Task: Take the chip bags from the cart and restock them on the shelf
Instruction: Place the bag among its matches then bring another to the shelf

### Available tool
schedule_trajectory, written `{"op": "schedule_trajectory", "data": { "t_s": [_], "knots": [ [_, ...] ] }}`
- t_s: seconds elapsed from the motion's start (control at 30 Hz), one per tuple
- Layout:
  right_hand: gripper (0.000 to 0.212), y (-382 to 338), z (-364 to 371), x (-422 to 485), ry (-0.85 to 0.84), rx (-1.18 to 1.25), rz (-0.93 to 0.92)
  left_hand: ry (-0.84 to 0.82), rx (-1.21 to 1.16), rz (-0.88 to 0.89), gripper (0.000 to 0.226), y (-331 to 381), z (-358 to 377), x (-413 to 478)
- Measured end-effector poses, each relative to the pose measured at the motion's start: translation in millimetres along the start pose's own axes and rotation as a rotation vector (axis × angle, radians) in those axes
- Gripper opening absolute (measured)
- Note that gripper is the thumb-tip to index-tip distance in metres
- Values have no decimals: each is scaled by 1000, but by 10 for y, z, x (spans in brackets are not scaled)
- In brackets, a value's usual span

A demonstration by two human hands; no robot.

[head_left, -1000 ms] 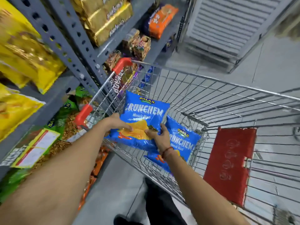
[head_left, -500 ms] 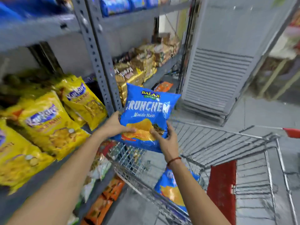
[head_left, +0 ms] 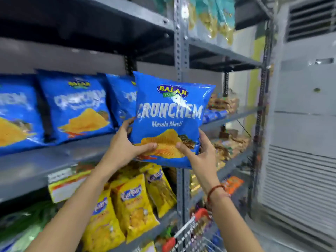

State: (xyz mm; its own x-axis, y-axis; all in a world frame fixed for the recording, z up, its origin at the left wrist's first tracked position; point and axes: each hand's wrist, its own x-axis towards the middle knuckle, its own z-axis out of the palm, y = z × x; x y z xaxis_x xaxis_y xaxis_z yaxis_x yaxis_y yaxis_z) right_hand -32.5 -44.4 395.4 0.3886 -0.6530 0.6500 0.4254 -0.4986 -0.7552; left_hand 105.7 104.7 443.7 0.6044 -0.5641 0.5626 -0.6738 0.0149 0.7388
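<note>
I hold a blue Crunchem chip bag [head_left: 171, 113] upright in front of the grey metal shelf [head_left: 54, 160]. My left hand [head_left: 125, 148] grips its lower left corner, and my right hand [head_left: 198, 153] grips its lower right corner. The bag hangs at the right end of a row of matching blue chip bags [head_left: 80, 108] that stand on that shelf. It overlaps the rightmost bag of the row. Only a corner of the wire cart [head_left: 192, 231], with its red handle ends, shows at the bottom.
Yellow snack bags [head_left: 134, 206] fill the shelf below, with a yellow price label [head_left: 67, 184] on the shelf edge. A grey upright post [head_left: 181, 51] divides the racks. More snacks lie on the right rack. A tall white air-conditioner unit [head_left: 305, 124] stands at the right.
Both hands have lifted the blue bag out of the cart and up to the shelf with the blue bags. The view has swung upward, leaving the cart almost out of sight.
</note>
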Motion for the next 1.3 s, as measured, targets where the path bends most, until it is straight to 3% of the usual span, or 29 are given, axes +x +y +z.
{"op": "schedule_trajectory", "data": {
  "t_s": [0.17, 0.5, 0.67, 0.83, 1.03, 1.1, 1.2, 1.3],
  "knots": [
    [74, -206, 618, 411, -145, 57, -80, 83, 57, 19, 109, 83, -623, 57],
    [65, -175, 1639, 888, -506, 8, -155, 266, 86, -47, 103, -191, -1233, 257],
    [76, 17, 1934, 970, -605, -66, -85, 317, 77, -122, 107, -368, -1319, 336],
    [78, 119, 2019, 1005, -620, -89, -50, 392, -21, -270, 74, -495, -1348, 445],
    [77, 183, 2002, 1022, -636, -111, -45, 401, -70, -507, 88, -650, -1391, 555],
    [78, 177, 1983, 1000, -618, -127, -49, 427, -60, -486, 86, -634, -1389, 546],
    [79, 169, 1863, 927, -550, -128, -44, 606, 39, -376, 82, -529, -1295, 457],
    [68, 137, 1596, 775, -393, -118, -62, 769, 200, -139, 68, -411, -1057, 257]
  ]
}}
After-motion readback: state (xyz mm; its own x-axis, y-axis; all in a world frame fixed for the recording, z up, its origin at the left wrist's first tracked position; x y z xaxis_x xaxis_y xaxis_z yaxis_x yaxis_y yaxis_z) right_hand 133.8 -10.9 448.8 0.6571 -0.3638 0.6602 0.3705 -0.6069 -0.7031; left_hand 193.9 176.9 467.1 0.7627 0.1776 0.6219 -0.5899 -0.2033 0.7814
